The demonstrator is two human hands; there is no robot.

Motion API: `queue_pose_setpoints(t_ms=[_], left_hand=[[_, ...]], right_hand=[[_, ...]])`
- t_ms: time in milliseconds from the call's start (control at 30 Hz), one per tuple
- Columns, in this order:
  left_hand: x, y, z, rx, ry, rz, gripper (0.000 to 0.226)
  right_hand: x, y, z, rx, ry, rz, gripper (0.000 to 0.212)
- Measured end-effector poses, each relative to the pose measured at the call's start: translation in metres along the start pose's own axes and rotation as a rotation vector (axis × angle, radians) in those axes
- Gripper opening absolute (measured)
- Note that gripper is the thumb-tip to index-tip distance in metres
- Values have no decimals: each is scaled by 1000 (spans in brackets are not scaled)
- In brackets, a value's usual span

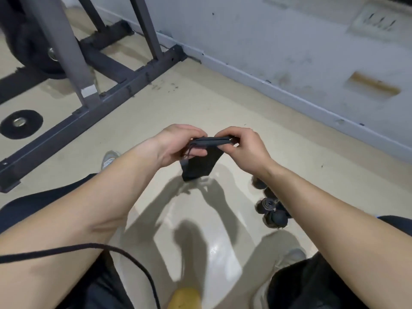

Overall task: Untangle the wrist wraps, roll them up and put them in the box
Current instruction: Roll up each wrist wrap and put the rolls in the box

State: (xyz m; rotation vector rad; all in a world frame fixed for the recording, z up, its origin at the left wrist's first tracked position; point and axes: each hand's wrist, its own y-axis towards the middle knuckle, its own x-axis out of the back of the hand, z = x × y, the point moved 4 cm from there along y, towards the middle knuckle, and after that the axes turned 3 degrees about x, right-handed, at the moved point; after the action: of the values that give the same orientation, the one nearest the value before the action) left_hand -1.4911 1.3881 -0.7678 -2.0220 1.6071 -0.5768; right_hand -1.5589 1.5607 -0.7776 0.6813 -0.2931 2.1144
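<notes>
A small black weight plate (21, 124) lay flat on the pale floor (223, 103), far left of the wrist wrap and well apart from it. Right of the plate, still left of the wrap and farther back, stood a grey steel rack frame (66, 52) with a large dark plate (33, 52) behind its slanted post. A black cord (66, 249) crossed the left forearm, well below and left of the wrap. A grey shoe (109, 159) showed just left of the wrap, past the left wrist.

The left hand (176, 146) pinched the left end of the black wrist wrap (200, 161), fingers curled round it, with a thin loop of the wrap trailing by those fingers. The wrap was held in the air above the floor, its top edge stretched flat between both hands and its loose tail hanging down. The right hand (243, 148) gripped the right end, fingers curled; the two hands were close together, both clamped on the wrap.

Below and right of the wrap, several dark rolled bundles (270, 210) sat on the floor, one showing a spiral end. The scuffed grey wall (289, 41) rose behind and right of the wrap.
</notes>
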Motion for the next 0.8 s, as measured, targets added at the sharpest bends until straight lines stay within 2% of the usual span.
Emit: queue_pose_setpoints(t_ms=[100,200,267,333,433,533,733,800], left_hand=[[-18,-27,-21,-146,240,35,28],[-36,-42,-35,-434,414,63,32],[-44,-42,-40,-573,477,-28,32],[-52,-41,-46,-649,442,-76,26],[-69,-38,-45,-639,307,5,18],[-81,-29,-40,-576,202,-10,15],[-95,-5,-34,-374,47,39,16],[-93,3,-35,-353,25,48,16]], right_hand=[[35,-14,15,-15,125,-65,22],[60,-29,26,-48,285,-93,22],[71,-38,26,-109,377,-79,19],[79,-45,22,-183,455,-62,14],[86,-55,13,-257,554,-65,10],[83,-63,1,-291,669,-64,9],[78,-47,-19,-353,680,-122,44],[77,-37,-22,-354,690,-130,41]])
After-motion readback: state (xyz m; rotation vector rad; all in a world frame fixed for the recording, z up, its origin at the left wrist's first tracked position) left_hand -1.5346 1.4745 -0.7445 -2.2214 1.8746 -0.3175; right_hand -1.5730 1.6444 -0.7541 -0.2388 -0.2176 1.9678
